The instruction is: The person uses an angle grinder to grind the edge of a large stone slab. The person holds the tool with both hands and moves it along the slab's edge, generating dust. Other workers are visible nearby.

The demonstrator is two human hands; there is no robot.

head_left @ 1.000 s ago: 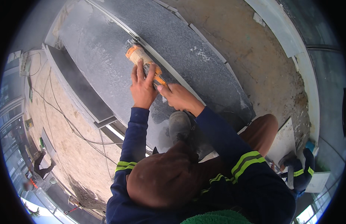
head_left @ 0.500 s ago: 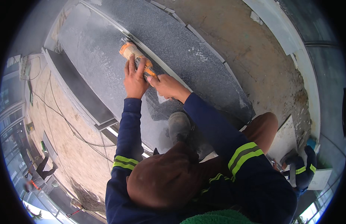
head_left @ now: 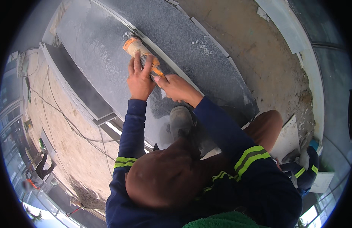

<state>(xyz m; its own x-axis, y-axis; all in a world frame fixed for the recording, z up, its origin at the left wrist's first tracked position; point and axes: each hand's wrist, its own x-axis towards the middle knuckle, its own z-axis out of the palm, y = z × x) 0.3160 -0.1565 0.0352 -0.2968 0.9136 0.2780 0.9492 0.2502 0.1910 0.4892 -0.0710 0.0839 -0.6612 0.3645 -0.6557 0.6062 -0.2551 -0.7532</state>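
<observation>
An orange angle grinder (head_left: 136,47), its body wrapped in pale material, lies slantwise over the dusty grey stone slab (head_left: 88,49). Its head sits close beside a straight pale strip (head_left: 164,64) that runs across the slab. My left hand (head_left: 141,79) is closed over the middle of the grinder, fingers on top. Further back, my right hand (head_left: 178,89) grips the handle end, with the thumb toward the tool. The disc is too small and blurred to make out clearly. My boot (head_left: 181,122) rests on the slab just behind the hands.
A dark recessed channel (head_left: 79,81) edges the slab on the left. Beyond it, cables (head_left: 71,127) cross a sandy floor. Bare earth (head_left: 255,49) lies to the right. Two other people work nearby, one (head_left: 308,171) at lower right, one (head_left: 38,173) at far left.
Both hands and the grinder have shifted slightly right along with the view. The grip looks the same. The person at lower right has bent lower.
</observation>
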